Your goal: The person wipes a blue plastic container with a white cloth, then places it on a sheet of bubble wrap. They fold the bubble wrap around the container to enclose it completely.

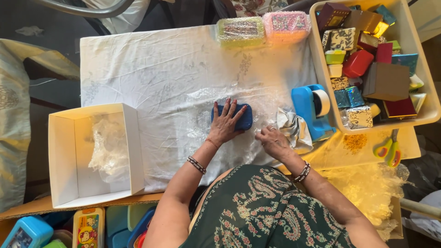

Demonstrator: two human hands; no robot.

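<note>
Left grip flat, open, pinning blue box on bubble wrap; right grip pinching wrap edge beside it. Pull taut.

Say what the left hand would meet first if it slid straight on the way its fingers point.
The left hand lies flat on a blue case, fingers pointing away from the person. Beyond lies bare white cloth, then probably the green bubble-wrapped box.

Two bubble-wrapped boxes at cloth's far edge; open white carton left.

Blue box, white cloth, blue tape dispenser, green-yellow scissors.
</note>
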